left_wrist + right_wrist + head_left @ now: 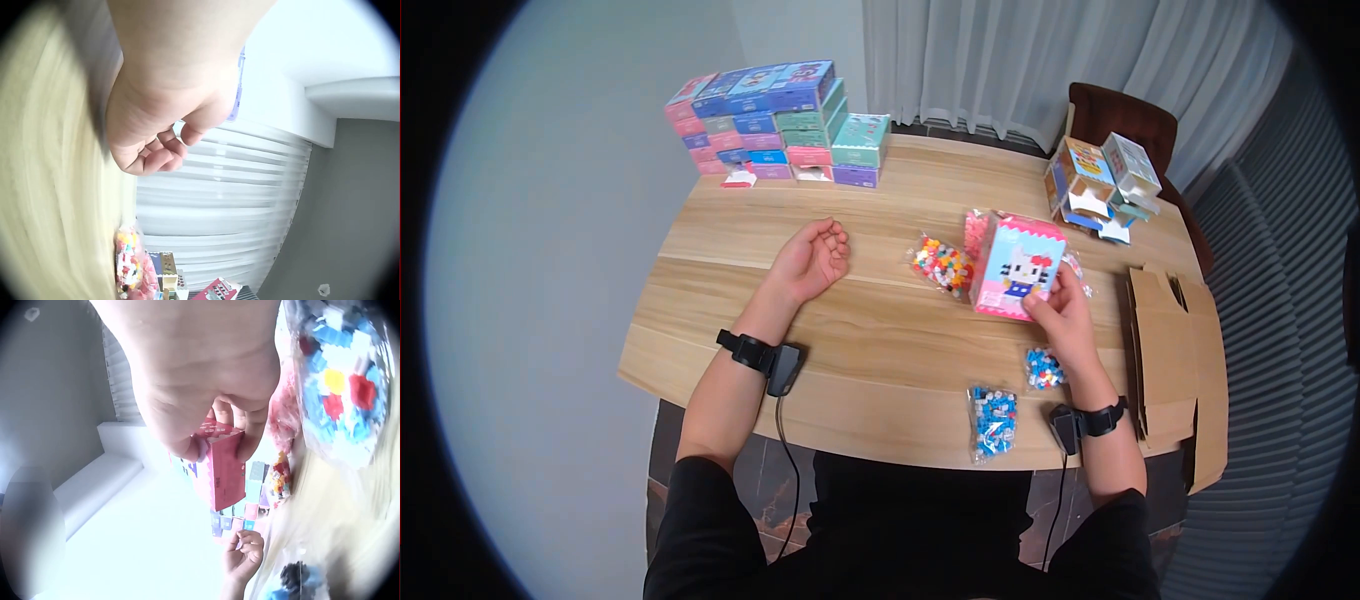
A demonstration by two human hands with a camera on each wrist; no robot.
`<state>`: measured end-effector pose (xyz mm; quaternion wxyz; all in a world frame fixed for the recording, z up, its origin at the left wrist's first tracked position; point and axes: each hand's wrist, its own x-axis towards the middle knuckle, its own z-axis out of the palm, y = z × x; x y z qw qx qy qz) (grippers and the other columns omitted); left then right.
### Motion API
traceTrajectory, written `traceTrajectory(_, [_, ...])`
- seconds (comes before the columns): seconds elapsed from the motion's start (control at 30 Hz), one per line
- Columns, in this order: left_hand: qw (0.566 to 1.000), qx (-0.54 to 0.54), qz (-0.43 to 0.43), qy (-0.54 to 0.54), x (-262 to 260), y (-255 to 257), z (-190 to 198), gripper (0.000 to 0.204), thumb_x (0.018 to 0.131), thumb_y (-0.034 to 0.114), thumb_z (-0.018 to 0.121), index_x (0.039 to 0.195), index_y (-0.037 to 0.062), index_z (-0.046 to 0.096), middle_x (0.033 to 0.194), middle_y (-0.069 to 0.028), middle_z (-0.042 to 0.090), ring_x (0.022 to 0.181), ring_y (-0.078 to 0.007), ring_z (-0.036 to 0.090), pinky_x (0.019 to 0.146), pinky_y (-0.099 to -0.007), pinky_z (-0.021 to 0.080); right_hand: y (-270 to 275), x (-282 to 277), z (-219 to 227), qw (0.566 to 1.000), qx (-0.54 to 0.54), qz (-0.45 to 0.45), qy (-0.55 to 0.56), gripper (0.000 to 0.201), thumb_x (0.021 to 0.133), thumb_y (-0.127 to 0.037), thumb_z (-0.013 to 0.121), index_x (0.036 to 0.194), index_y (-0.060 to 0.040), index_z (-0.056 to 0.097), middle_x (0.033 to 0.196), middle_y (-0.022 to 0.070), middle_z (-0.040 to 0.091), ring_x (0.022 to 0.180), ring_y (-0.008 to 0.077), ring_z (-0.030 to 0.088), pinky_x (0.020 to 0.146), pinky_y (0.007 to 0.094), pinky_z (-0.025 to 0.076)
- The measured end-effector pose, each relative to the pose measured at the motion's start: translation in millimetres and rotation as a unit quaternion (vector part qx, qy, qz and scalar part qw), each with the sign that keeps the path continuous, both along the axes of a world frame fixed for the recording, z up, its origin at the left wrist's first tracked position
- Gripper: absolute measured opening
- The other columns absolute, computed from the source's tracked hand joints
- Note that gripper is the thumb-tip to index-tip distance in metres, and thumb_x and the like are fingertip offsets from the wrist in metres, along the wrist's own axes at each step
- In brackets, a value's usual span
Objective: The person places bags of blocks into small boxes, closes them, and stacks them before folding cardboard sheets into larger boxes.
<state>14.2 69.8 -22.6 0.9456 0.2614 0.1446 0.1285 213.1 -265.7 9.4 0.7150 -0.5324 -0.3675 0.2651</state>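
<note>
My right hand (pixel 1068 318) grips a pink and light-blue toy-brick box (pixel 1018 265) with a white cat figure on its front. The thumb lies on the front face. In the right wrist view, the pink side of the box (pixel 229 475) shows between thumb and fingers. My left hand (pixel 812 260) rests on the table with loosely curled fingers and holds nothing. Between the hands lies a clear bag of multicoloured bricks (pixel 943 264). A pink brick bag (pixel 974 232) is partly hidden behind the box. Below my right hand is a small bag of blue bricks (pixel 1044 369).
A larger bag of blue bricks (pixel 994 422) lies by the near table edge. Stacked colourful boxes (pixel 775 125) stand at the back left. Several opened boxes (pixel 1090 175) sit at the back right, before a brown chair (pixel 1135 112). Flattened cardboard (pixel 1168 350) lies along the right edge.
</note>
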Motion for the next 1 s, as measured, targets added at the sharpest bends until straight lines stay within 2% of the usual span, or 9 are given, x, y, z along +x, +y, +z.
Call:
traceTrajectory(0.2, [0.997,-0.048,-0.021,-0.050,-1,10,-13,0.028,0.098,0.026,0.050,0.074,0.0108,0.051,0.064,0.0014,0.044,0.056,-0.0100,0.041,0.046,-0.0223,0.030,26,6,55,0.999,-0.040,-0.009,-0.017,0.039,0.091,-0.004,0.062,0.126,0.0008,0.046,0.118,0.0103,0.062,0.108,0.0140,0.061,0.091,0.0270,0.049])
traceTrajectory(0.37, [0.994,-0.053,-0.042,-0.084,-5,9,-9,0.036,0.099,0.029,0.048,0.066,0.0146,0.041,0.059,0.0035,0.034,0.049,-0.0083,0.032,0.042,-0.0214,0.026,104,15,97,0.998,-0.070,0.002,0.005,0.038,0.093,-0.019,0.064,0.123,0.0001,0.051,0.109,0.0064,0.063,0.096,0.0098,0.061,0.079,0.0261,0.052])
traceTrajectory(0.43, [0.994,-0.054,-0.049,-0.076,-5,9,-9,0.038,0.099,0.030,0.048,0.065,0.0157,0.038,0.058,0.0044,0.033,0.048,-0.0075,0.032,0.041,-0.0208,0.024,143,26,97,0.994,-0.096,0.033,0.045,0.040,0.093,-0.024,0.065,0.122,0.0001,0.053,0.104,0.0051,0.063,0.091,0.0094,0.060,0.075,0.0254,0.053])
traceTrajectory(0.47, [0.995,-0.054,-0.053,-0.073,-6,9,-9,0.039,0.099,0.030,0.048,0.064,0.0163,0.037,0.058,0.0048,0.033,0.048,-0.0071,0.031,0.040,-0.0204,0.024,163,26,98,0.992,-0.107,0.020,0.059,0.035,0.093,-0.025,0.065,0.116,-0.0011,0.054,0.098,0.0049,0.062,0.085,0.0105,0.060,0.070,0.0246,0.053])
traceTrajectory(0.57, [0.996,-0.041,-0.049,-0.055,-6,9,-9,0.039,0.098,0.029,0.048,0.063,0.0182,0.036,0.057,0.0058,0.033,0.046,-0.0054,0.030,0.038,-0.0193,0.021,217,42,81,0.987,-0.132,0.025,0.084,0.030,0.093,-0.026,0.065,0.107,-0.0017,0.055,0.094,0.0057,0.061,0.081,0.0126,0.061,0.067,0.0246,0.054])
traceTrajectory(0.6, [0.997,-0.033,-0.050,-0.051,-5,9,-8,0.040,0.099,0.030,0.048,0.063,0.0182,0.036,0.057,0.0059,0.033,0.046,-0.0053,0.029,0.038,-0.0193,0.021,233,48,75,0.985,-0.141,0.026,0.091,0.027,0.093,-0.026,0.064,0.101,-0.0020,0.054,0.092,0.0072,0.061,0.073,0.0142,0.061,0.062,0.0253,0.055])
traceTrajectory(0.7, [0.998,-0.018,-0.051,-0.040,-6,7,-7,0.040,0.099,0.030,0.047,0.062,0.0185,0.036,0.057,0.0064,0.031,0.047,-0.0051,0.028,0.038,-0.0193,0.020,269,51,66,0.984,-0.156,0.024,0.079,0.027,0.094,-0.025,0.062,0.101,-0.0001,0.053,0.091,0.0083,0.061,0.069,0.0152,0.062,0.059,0.0257,0.056])
traceTrajectory(0.8, [0.998,-0.011,-0.052,-0.034,-6,8,-7,0.041,0.099,0.030,0.047,0.062,0.0189,0.036,0.056,0.0066,0.030,0.047,-0.0049,0.027,0.038,-0.0193,0.020,295,52,62,0.980,-0.190,0.001,0.056,0.029,0.097,-0.024,0.058,0.107,0.0025,0.055,0.095,0.0101,0.063,0.077,0.0178,0.064,0.065,0.0278,0.056])
traceTrajectory(1.0, [0.998,0.002,-0.053,-0.021,-7,6,-5,0.041,0.099,0.031,0.047,0.061,0.0195,0.034,0.056,0.0072,0.029,0.047,-0.0048,0.026,0.039,-0.0196,0.018,325,50,58,0.972,-0.232,-0.046,0.018,0.030,0.098,-0.024,0.055,0.101,0.0056,0.056,0.092,0.0131,0.063,0.076,0.0199,0.065,0.067,0.0291,0.059])
